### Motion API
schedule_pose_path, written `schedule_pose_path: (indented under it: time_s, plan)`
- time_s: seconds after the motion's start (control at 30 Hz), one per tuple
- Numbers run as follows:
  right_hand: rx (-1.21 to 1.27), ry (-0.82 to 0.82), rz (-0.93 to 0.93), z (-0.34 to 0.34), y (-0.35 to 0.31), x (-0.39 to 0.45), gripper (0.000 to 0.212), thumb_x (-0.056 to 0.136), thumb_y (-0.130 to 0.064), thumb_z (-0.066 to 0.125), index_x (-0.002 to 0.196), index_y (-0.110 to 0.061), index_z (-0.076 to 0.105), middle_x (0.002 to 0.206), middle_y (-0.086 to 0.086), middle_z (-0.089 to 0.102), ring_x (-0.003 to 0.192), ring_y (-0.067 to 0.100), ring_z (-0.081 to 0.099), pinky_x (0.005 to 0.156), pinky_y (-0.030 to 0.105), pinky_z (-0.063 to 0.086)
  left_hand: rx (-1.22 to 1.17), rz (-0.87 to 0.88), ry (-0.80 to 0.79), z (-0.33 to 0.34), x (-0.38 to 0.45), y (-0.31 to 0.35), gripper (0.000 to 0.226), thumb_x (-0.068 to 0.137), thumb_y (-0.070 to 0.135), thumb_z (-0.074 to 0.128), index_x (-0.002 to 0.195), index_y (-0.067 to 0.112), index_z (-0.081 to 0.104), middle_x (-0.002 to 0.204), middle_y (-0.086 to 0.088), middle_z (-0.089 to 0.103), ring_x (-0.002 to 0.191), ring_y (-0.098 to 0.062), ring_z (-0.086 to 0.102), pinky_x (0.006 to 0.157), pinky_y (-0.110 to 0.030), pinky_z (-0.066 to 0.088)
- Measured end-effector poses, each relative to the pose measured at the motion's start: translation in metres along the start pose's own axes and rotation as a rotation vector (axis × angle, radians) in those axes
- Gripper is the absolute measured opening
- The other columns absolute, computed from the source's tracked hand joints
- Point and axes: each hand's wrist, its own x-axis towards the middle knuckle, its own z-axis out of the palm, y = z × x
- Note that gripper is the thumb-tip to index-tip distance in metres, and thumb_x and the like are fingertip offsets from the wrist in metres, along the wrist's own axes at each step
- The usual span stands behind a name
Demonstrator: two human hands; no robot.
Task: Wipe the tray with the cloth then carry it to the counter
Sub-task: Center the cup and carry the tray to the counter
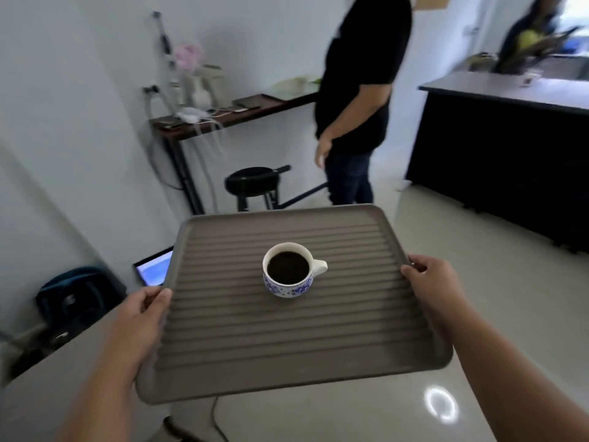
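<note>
A dark counter [510,100] is seen at the far right, well apart from the tray. A person in a black shirt [357,90] is seen standing between the counter and a brown wall shelf [223,118]. A brown tray [287,333] with ridges is held up in the air over the pale floor. Its left edge is gripped by the left hand [143,317], and its right edge is gripped by the right hand [436,285]. A black stool [251,183] is seen behind the tray. A white cup [288,269] with blue flowers, full of dark drink, is set near the tray's middle. No writing can be read.
</note>
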Motion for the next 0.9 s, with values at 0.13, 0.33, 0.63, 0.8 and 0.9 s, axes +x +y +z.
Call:
schedule_pose_path:
  time_s: [0.13, 0.33, 0.63, 0.8, 0.9]
  plan:
    - [0.009, 0.128, 0.093, -0.099, 0.068, 0.002, 0.022, 0.089, -0.016, 0.057, 0.106, -0.019, 0.071, 0.089, 0.007, 0.073, 0.082, 0.026, 0.067, 0.079, 0.037, 0.052, -0.019, 0.097, -0.164, 0.108, -0.008, 0.048, 0.016, 0.093, 0.020, 0.060, 0.099, 0.006, 0.066, 0.093, -0.011, 0.069, 0.085, -0.021, 0.060, 0.073, -0.028, 0.044]
    - [0.030, 0.329, 0.207, -0.241, 0.156, -0.016, 0.023, 0.091, -0.019, 0.054, 0.104, -0.024, 0.071, 0.087, 0.002, 0.073, 0.082, 0.021, 0.067, 0.083, 0.039, 0.053, -0.079, 0.213, -0.446, 0.267, -0.046, 0.127, 0.018, 0.094, 0.029, 0.058, 0.099, 0.012, 0.063, 0.093, -0.011, 0.067, 0.085, -0.027, 0.061, 0.076, -0.040, 0.049]
    - [0.059, 0.637, 0.401, -0.384, 0.266, -0.055, 0.025, 0.087, -0.019, 0.056, 0.105, -0.023, 0.072, 0.088, -0.002, 0.074, 0.085, 0.018, 0.068, 0.086, 0.040, 0.054, -0.178, 0.337, -0.759, 0.467, -0.124, 0.251, 0.015, 0.095, 0.020, 0.057, 0.100, 0.007, 0.063, 0.080, -0.001, 0.063, 0.068, -0.010, 0.056, 0.057, -0.019, 0.046]
    - [0.122, 0.751, 0.507, -0.437, 0.326, -0.052, 0.021, 0.085, -0.021, 0.058, 0.095, -0.030, 0.073, 0.076, -0.017, 0.073, 0.074, 0.003, 0.069, 0.074, 0.026, 0.052, -0.213, 0.358, -0.921, 0.571, -0.156, 0.298, 0.010, 0.094, 0.016, 0.058, 0.095, 0.007, 0.063, 0.076, -0.001, 0.064, 0.065, -0.011, 0.056, 0.050, -0.008, 0.046]
    - [0.141, 0.794, 0.543, -0.462, 0.356, -0.035, 0.021, 0.085, -0.020, 0.058, 0.092, -0.032, 0.073, 0.074, -0.020, 0.073, 0.070, -0.003, 0.068, 0.068, 0.021, 0.048, -0.248, 0.345, -1.002, 0.635, -0.168, 0.327, 0.008, 0.094, 0.013, 0.057, 0.093, 0.008, 0.063, 0.077, -0.004, 0.063, 0.067, -0.015, 0.056, 0.057, -0.020, 0.051]
